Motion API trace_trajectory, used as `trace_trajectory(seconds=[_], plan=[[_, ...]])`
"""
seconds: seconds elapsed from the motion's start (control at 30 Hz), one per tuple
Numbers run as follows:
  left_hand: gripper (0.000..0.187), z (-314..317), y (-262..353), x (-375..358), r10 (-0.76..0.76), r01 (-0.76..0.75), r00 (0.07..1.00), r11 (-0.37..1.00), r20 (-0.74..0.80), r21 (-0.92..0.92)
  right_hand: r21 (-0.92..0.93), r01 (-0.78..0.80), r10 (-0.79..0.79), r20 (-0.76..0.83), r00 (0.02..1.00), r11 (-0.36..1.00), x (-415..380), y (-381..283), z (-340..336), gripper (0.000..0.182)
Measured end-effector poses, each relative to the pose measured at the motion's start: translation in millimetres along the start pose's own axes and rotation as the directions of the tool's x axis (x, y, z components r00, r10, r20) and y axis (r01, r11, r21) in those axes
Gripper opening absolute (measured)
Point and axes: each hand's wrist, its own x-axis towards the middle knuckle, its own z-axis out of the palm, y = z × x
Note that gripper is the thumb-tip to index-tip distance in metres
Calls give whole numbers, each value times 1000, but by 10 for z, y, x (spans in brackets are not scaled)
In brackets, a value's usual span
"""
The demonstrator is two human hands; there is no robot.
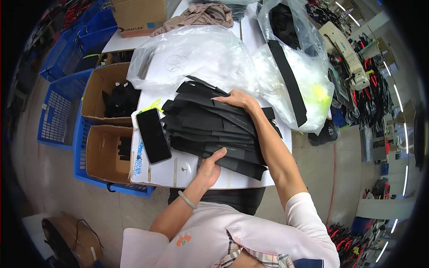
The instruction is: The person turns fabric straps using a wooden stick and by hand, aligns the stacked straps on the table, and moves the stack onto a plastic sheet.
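Note:
A loose pile of black fabric strips [210, 123] lies on the white table in front of me. My left hand [210, 169] is at the pile's near edge, its thumb on top of the strips and its other fingers partly hidden at the edge. My right hand [237, 99] grips the far side of the pile, thumb stretched over the upper strips, some fingers out of sight. A black phone [153, 135] lies just left of the strips. Beyond my right hand, one long black strip [288, 82] rests on clear plastic.
Clear plastic bags [201, 53] cover the table's far part, near a checked cloth [201, 15] and a cardboard box [138, 15]. At the left stand open cardboard boxes [107, 154] and blue crates [60, 114]. A sewing machine [344, 51] stands at the right.

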Motion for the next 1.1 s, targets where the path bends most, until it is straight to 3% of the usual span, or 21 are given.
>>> trace_trajectory(seconds=[0.17, 0.23, 0.33, 0.4, 0.43, 0.53, 0.63, 0.73, 0.83, 0.93, 0.97, 1.07, 1.1], plan=[[54, 11, 82, 10, -9, -3, 998, 982, 63, 188, 68, -71, 71, 6, 997, 995, -18, -47, -23, 82], [53, 36, 131, 12, 28, -47, 997, 958, 69, 285, 137, -107, 94, 96, 991, 985, 10, 17, -12, 78], [58, 137, 294, -22, 242, -289, 957, 730, 161, 619, 196, -149, 130, 107, 986, 969, -102, -27, -17, 72], [56, 108, 300, 33, 267, -331, 943, 738, 196, 588, 243, -177, 172, 41, 984, 954, -250, -87, 0, 73], [55, 93, 283, 49, 279, -353, 936, 739, 216, 574, 245, -162, 138, 112, 984, 956, -188, -16, -6, 77], [46, 172, 138, 29, 363, -383, 915, 918, 174, 101, 275, -244, 218, 121, 968, 930, -206, -27, 6, 84], [41, 204, 110, 18, 277, -256, 955, 949, 104, -184, 272, -238, 211, 126, 969, 932, -171, 43, 7, 86], [43, 41, 22, 187, 138, -78, 972, 954, 192, -290, 229, -243, 215, 138, 967, 943, -319, -103, -53, 86], [40, 35, 50, 148, 147, -74, 960, 953, 237, -292, 202, -213, 226, -42, 973, 956, -483, -187, 20, 70], [39, 55, 12, 150, 127, -32, 955, 942, 269, -333, 292, -200, 196, 43, 980, 935, -326, 167, 66, 68], [40, 110, -3, 104, 130, -35, 956, 941, 264, -336, 183, -196, 188, 61, 980, 963, -431, 58, -17, 67], [41, 380, 42, -107, 144, -45, 948, 943, 282, -329, 247, -106, 97, 51, 994, 963, -580, 10, -203, 66], [41, 475, 81, -140, 162, -60, 938, 947, 307, -317, 122, -40, 36, 40, 999, 992, -682, -79, -368, 65]])
